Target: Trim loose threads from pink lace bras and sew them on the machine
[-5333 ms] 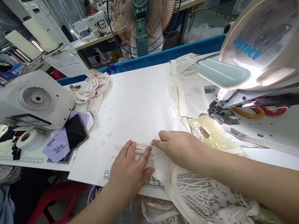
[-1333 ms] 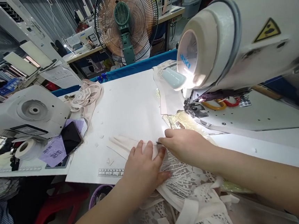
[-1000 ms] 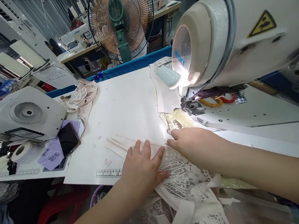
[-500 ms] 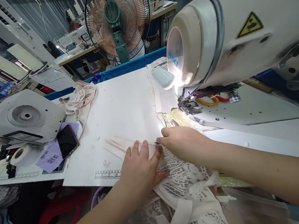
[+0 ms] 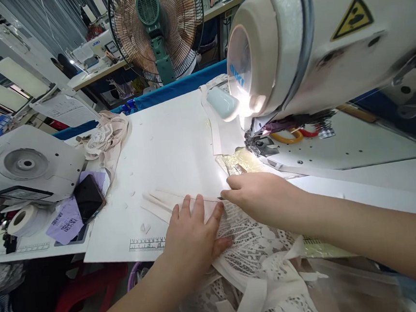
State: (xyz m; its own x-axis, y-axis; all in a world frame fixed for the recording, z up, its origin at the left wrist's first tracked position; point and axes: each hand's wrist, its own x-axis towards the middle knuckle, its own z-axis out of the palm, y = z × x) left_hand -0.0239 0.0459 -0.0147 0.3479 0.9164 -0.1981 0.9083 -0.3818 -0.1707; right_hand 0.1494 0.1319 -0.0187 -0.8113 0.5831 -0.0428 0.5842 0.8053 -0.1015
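Note:
My left hand (image 5: 194, 230) lies flat on pale lace fabric (image 5: 249, 237), its fingers spread. Beyond those fingertips, a folded strip of sheer pale fabric (image 5: 161, 199) reaches out over the white table. Close by on the right is my right hand (image 5: 255, 190), closed in a pinch on a small tool with a dark pointed tip (image 5: 220, 198). Most of that tool is hidden inside the hand. The tip meets the fabric just past my left forefinger. More lace and pale bands hang down over the table's front edge.
A sewing machine head (image 5: 271, 48) with its lamp lit overhangs the right side. Shiny yellowish material (image 5: 240, 161) lies below its needle area. Another machine (image 5: 30, 162), a phone (image 5: 89, 198) and crumpled fabric (image 5: 107, 135) are at left. A fan (image 5: 159, 34) stands behind the table (image 5: 177, 134).
The camera view has shifted slightly. Both hands keep nearly the same place on the fabric; the dark tip in my right hand sits a little farther from my left fingers.

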